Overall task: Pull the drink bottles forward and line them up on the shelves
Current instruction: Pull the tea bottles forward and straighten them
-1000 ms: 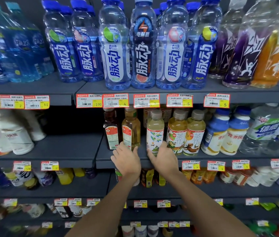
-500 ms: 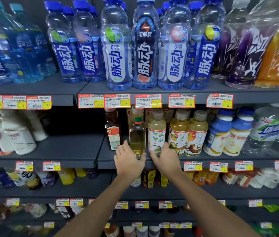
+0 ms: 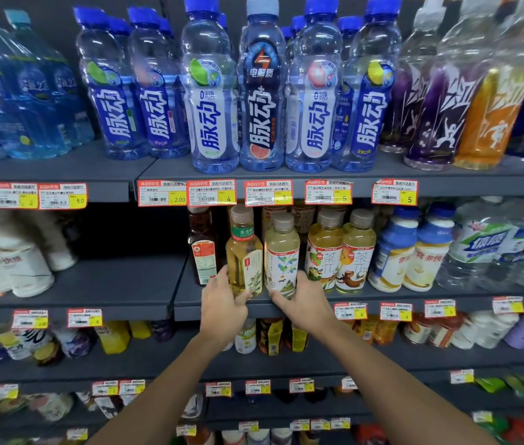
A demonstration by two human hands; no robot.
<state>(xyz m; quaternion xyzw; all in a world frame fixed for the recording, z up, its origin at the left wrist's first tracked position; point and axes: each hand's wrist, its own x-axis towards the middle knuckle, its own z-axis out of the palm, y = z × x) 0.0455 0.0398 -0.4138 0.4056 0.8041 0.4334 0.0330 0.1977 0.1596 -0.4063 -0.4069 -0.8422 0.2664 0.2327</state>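
On the middle shelf (image 3: 286,308) my left hand (image 3: 222,308) grips the base of a green-labelled yellow tea bottle (image 3: 244,252) near the front edge. My right hand (image 3: 304,303) grips the base of a pale tea bottle with a white patterned label (image 3: 281,256) right beside it. The two bottles stand upright, side by side, nearly touching. A dark brown tea bottle (image 3: 203,247) stands further back on their left. Two yellow tea bottles with animal labels (image 3: 339,252) stand to their right.
Blue-capped water bottles (image 3: 264,91) line the shelf above, over red-and-yellow price tags (image 3: 212,192). Blue-and-white milk drink bottles (image 3: 411,248) and clear bottles stand further right. White bottles (image 3: 13,261) sit on the left shelf section. Lower shelves hold more drinks.
The green-labelled bottle has slid forward and right, ending beside the patterned-label bottle near the shelf's front edge. Both hands shifted slightly right, and my left thumb now wraps round the bottle's base.
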